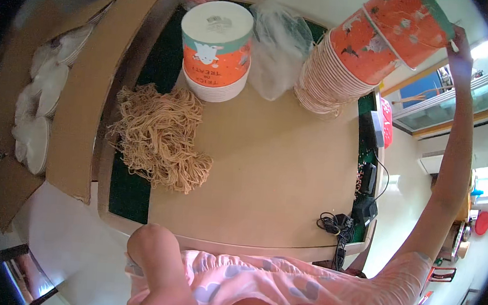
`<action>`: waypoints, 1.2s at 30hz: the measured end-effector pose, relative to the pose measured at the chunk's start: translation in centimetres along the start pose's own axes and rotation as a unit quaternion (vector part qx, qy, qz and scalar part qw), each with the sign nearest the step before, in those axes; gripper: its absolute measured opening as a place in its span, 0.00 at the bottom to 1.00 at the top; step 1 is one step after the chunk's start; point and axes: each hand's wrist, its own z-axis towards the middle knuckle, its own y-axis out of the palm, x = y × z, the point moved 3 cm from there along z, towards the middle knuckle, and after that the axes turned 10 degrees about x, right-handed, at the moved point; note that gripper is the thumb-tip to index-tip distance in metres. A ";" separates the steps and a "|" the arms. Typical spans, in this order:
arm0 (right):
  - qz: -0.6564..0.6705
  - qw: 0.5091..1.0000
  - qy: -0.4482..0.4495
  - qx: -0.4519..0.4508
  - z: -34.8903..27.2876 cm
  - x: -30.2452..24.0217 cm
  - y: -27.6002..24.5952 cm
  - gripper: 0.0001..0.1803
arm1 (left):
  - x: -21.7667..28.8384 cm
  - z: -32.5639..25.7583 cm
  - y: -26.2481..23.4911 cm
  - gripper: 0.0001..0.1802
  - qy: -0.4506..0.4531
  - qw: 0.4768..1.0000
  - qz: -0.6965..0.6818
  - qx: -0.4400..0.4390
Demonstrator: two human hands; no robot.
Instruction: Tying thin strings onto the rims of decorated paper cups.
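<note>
Up at the far right, my right hand (461,46) is closed on the green base end of an orange paper bucket (406,25). That bucket sits upside down on top of a tall stack of nested paper buckets (349,54) with twine-coloured handles or cords around their lower rims. My left arm is bent, its elbow (155,240) at the table's near edge; the left hand is out of sight. A second, shorter upturned stack of paper buckets (217,61), orange with a green band and white figure, stands at the far middle.
A heap of beige cords (162,137) lies on the table (271,172) at left. Clear plastic bags (277,52) sit between the stacks. An open cardboard box (90,100) holds wrapped white-rimmed items. Black cables (338,226) and small devices line the right edge.
</note>
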 end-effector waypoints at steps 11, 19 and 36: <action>-0.074 0.995 0.015 -0.060 -8.8 -4.0 1.5 0.22 | 1.2 0.9 -0.8 0.26 0.005 0.990 0.127 -0.055; -0.102 0.989 0.079 0.070 -9.6 -9.9 1.7 0.14 | 0.7 -1.2 -0.6 0.22 -0.148 0.975 -0.164 0.005; -0.042 0.990 -0.014 0.137 -10.9 -23.5 7.9 0.24 | 1.2 -6.4 -5.4 0.06 -0.396 0.850 0.270 -0.218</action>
